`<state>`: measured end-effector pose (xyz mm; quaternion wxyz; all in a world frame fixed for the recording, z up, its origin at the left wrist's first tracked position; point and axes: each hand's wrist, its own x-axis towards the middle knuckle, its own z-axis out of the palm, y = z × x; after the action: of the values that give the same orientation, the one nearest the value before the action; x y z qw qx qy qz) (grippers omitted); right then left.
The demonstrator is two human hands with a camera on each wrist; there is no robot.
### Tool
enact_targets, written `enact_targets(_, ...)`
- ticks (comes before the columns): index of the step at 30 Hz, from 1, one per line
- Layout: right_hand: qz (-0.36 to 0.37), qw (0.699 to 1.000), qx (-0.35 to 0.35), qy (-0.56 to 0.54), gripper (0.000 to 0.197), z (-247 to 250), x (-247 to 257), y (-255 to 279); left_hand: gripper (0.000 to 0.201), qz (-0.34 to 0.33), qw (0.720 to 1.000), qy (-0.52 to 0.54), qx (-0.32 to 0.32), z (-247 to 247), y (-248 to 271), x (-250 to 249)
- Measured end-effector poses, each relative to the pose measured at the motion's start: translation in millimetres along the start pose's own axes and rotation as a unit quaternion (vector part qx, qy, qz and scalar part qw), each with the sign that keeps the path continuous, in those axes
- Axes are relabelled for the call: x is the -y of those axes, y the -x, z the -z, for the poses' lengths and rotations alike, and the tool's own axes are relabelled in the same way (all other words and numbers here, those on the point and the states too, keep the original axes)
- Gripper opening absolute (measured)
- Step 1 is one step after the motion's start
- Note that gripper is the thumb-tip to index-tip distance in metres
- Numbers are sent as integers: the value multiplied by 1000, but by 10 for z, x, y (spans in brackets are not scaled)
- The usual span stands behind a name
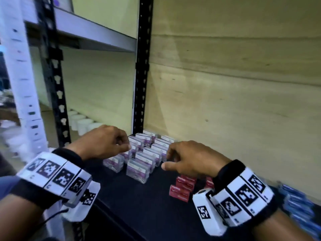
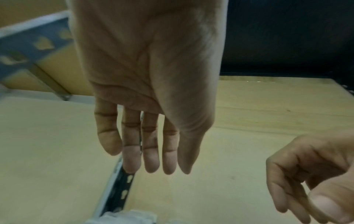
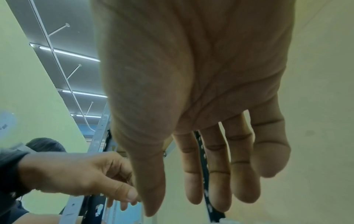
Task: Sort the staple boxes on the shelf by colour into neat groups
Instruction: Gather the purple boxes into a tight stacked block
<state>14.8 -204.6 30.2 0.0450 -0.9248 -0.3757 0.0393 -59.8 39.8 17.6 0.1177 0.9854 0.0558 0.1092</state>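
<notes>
Dark shelf (image 1: 139, 202), purple boxes (image 1: 142, 159) upright, rowed

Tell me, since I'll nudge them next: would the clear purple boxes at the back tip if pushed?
Probably. The clear purple boxes stand upright on narrow edges in tight rows, so a shove high up may topple several. Their glossy plastic looks rigid, likely sliding easily on the dark shelf. Push low.

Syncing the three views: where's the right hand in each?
Head: right hand centre-right, above the red boxes.
Left wrist: lower right corner, fingers curled.
Right wrist: fills the centre, palm to camera.
Shared landmark: black slotted upright.
</notes>
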Motion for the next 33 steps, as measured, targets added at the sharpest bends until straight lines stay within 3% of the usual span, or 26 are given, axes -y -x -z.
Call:
enact_targets(5,21,999,23,-10,35,-180,330,-352,16,33,998,48,-23,-285,28,490)
enact_targets(12,18,999,48,17,36,-354,542,-602,20,46,994,83,-58,-597,27,684)
enact_targets(33,43,993,92,-59,27,-387,507,-576,23,23,992,118,-44,-678,135,528)
